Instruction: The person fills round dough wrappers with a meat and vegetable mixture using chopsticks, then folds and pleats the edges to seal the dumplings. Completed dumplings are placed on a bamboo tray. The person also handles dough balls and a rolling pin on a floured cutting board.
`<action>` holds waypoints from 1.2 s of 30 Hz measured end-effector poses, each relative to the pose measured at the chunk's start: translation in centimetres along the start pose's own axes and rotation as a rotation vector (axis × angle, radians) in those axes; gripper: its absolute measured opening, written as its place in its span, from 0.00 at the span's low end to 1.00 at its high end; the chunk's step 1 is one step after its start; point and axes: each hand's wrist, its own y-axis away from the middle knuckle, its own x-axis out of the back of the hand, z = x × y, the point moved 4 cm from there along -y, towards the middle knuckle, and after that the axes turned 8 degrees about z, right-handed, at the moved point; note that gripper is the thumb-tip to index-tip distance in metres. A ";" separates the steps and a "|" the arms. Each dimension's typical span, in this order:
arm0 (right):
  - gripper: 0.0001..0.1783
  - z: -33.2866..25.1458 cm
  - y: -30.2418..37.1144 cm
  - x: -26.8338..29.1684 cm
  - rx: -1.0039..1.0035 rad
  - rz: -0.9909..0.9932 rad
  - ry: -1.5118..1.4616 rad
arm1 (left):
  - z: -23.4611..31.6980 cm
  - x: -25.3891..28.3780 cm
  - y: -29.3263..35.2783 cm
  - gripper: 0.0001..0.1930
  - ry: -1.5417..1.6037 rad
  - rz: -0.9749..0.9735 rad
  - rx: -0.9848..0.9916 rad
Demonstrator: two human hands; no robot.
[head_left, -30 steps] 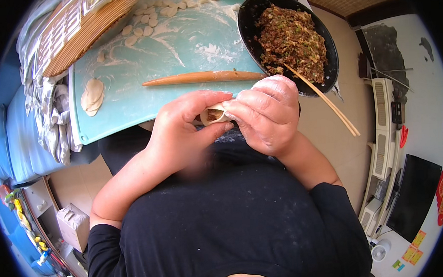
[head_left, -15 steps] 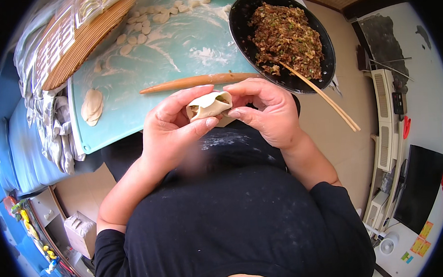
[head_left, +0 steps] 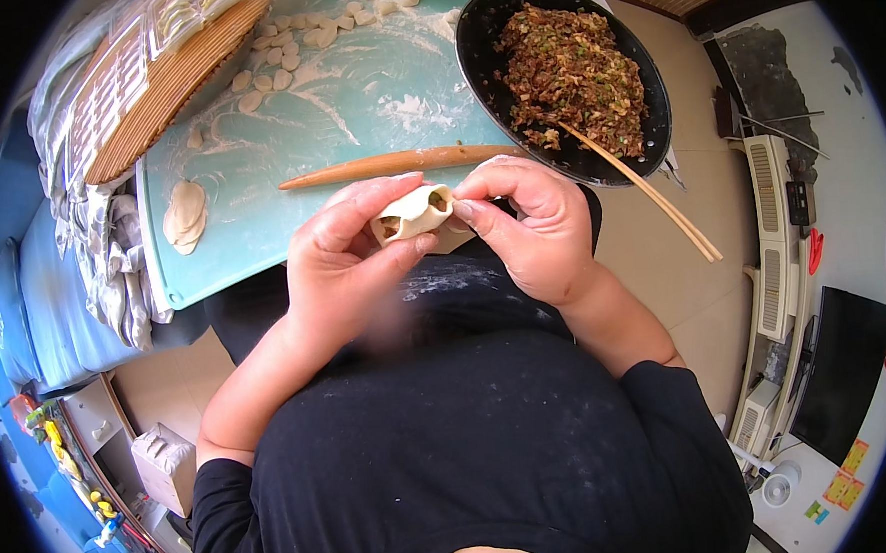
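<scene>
A pale dough wrapper folded over dark filling, a dumpling, is held between both hands just above my lap. My left hand cups it from below and the left, thumb and fingers pinching its edge. My right hand pinches the dumpling's right end, where some filling shows. Beyond the hands lies a wooden rolling pin on a floured teal board. A black bowl of chopped brown-green filling stands at the upper right, with chopsticks leaning out of it.
Small dough pieces are scattered at the board's far side. A stack of rolled wrappers lies at its left edge. A round woven tray sits at the upper left, over crumpled cloth. Tan floor and white appliances lie to the right.
The hands have opened apart from a tight clasp, and the folded dumpling now shows between the fingertips. The view has shifted slightly down the board.
</scene>
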 end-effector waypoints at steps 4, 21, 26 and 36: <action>0.07 -0.9 0.1 -0.4 -0.019 0.054 0.028 | 0.2 0.3 -0.1 0.24 -0.156 0.029 -0.114; 0.09 -1.4 -0.2 -1.3 0.369 0.076 0.212 | 0.7 0.5 0.0 0.22 -0.470 0.178 -0.299; 0.14 0.4 0.4 -1.9 -0.197 0.142 -0.290 | 0.3 0.5 -0.1 0.21 -0.391 0.180 -0.232; 0.10 -1.4 -0.2 -1.6 0.340 0.091 0.200 | 0.0 0.4 -0.1 0.21 -0.312 0.142 -0.220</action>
